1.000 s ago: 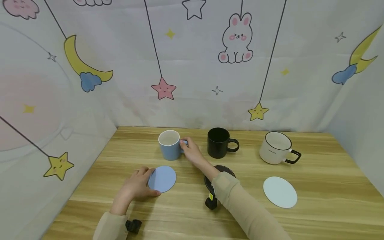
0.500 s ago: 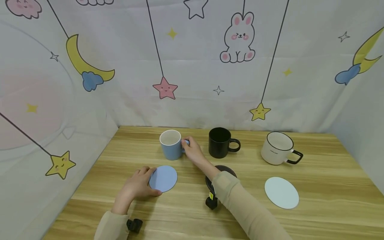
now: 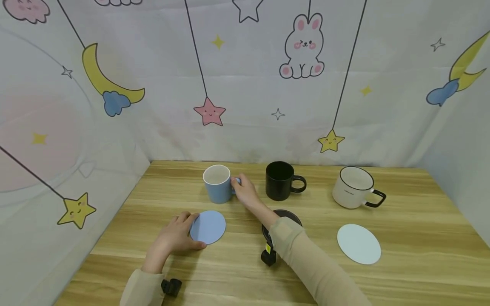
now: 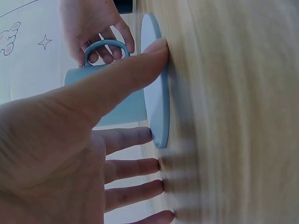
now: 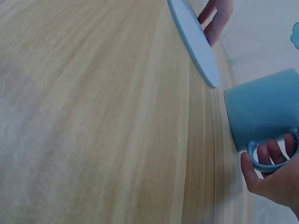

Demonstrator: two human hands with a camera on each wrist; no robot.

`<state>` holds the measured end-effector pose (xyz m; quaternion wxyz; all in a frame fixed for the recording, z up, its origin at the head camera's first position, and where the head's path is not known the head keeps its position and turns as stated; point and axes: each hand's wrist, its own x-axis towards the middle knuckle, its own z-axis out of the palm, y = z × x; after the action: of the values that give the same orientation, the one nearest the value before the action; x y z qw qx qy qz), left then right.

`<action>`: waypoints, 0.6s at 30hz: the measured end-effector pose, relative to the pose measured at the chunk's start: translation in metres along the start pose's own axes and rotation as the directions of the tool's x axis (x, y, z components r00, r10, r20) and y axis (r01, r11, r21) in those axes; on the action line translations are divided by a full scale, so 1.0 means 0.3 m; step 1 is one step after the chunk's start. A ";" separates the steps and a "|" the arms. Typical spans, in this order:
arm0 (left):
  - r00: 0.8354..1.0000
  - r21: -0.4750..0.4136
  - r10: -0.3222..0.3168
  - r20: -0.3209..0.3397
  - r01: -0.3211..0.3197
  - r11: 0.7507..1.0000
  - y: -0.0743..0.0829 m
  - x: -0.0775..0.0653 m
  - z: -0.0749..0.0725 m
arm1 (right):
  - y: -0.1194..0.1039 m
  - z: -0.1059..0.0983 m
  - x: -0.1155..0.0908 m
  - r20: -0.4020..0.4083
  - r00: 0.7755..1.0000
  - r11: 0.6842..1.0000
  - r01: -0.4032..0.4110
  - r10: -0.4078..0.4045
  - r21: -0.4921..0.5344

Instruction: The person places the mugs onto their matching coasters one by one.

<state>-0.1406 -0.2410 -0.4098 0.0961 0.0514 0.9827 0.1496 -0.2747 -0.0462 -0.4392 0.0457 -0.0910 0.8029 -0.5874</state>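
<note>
On the left, my left hand (image 3: 177, 234) holds a round light-blue coaster (image 3: 208, 227) by its edges, thumb at the near side and index finger at the far side. In the left wrist view the coaster (image 4: 155, 100) lies on or just above the wood; I cannot tell which. Behind it a blue mug (image 3: 219, 189) with a white inside stands upright. My right hand (image 3: 246, 192) grips the mug by its handle, with fingers curled through the loop (image 5: 268, 163) in the right wrist view. The mug appears to stand on the table.
A black mug (image 3: 278, 182) stands right of the blue one, and a white mug (image 3: 351, 189) with black rim and handle farther right. A pale round coaster (image 3: 359, 244) lies before it. My right forearm partly covers a round black coaster (image 3: 292, 216). A printed cloth hangs behind.
</note>
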 end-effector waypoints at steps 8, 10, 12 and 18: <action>1.000 0.006 0.000 -0.004 0.000 1.000 0.001 -0.001 -0.002 | 0.000 -0.011 0.014 0.054 0.997 0.995 -0.053 0.049 0.089; 1.000 0.007 0.000 -0.004 0.000 1.000 0.000 0.000 -0.001 | -0.002 -0.013 0.012 0.063 0.996 0.991 -0.062 0.055 0.116; 1.000 0.010 0.003 -0.003 -0.003 1.000 -0.002 0.002 0.001 | -0.002 -0.013 0.012 0.071 0.996 0.989 -0.065 0.056 0.132; 1.000 0.006 0.001 0.001 -0.001 1.000 -0.005 0.003 0.004 | 0.001 -0.018 0.013 0.083 0.995 0.985 -0.069 0.056 0.161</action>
<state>-0.1413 -0.2420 -0.4115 0.0964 0.0521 0.9831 0.1467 -0.2796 -0.0419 -0.4376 0.1028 -0.0849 0.7519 -0.6457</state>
